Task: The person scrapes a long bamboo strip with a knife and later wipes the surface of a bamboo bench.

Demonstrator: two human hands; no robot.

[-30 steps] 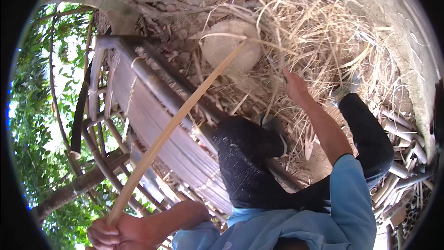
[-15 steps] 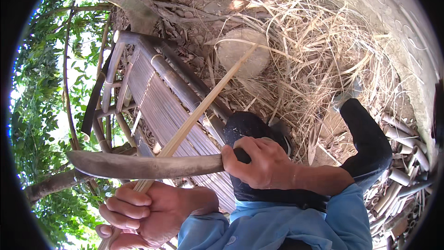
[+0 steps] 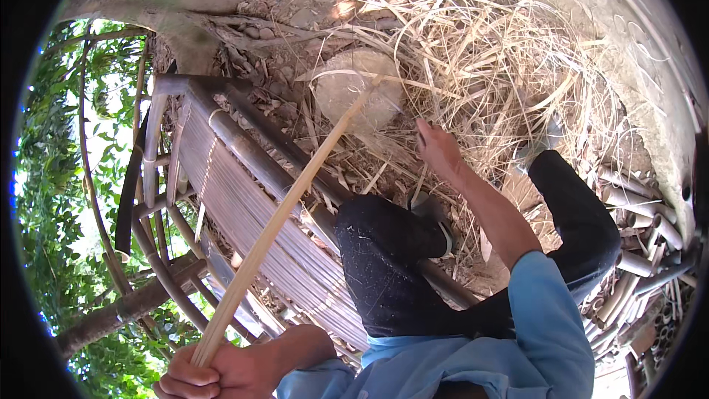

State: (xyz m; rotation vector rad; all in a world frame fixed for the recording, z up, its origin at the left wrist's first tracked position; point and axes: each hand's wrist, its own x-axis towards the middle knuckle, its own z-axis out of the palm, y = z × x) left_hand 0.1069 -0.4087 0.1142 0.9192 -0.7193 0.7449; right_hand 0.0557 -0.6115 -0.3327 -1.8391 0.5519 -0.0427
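A long pale bamboo strip [image 3: 273,225] slants from my left hand [image 3: 214,373] up to a round wooden block [image 3: 336,96] on the ground. The fingers of my left hand are closed around its near end. My right hand [image 3: 441,151] is stretched out beside the block, its fingers closed on the machete; only a dark bit of handle shows at the fingers. The blade is blurred or turned edge-on, so I cannot tell whether it touches the strip.
A bamboo bench [image 3: 244,185] with a slatted seat stands at my left, by my bent knee [image 3: 377,251]. Loose bamboo shavings [image 3: 502,59] cover the ground beyond the block. Cut bamboo tubes [image 3: 628,266] lie at the right, below a pale wall [image 3: 635,52].
My right hand has swung the machete from above my left hand out to the block. My left hand has lowered slightly, still gripping the strip. The view has shifted a little.
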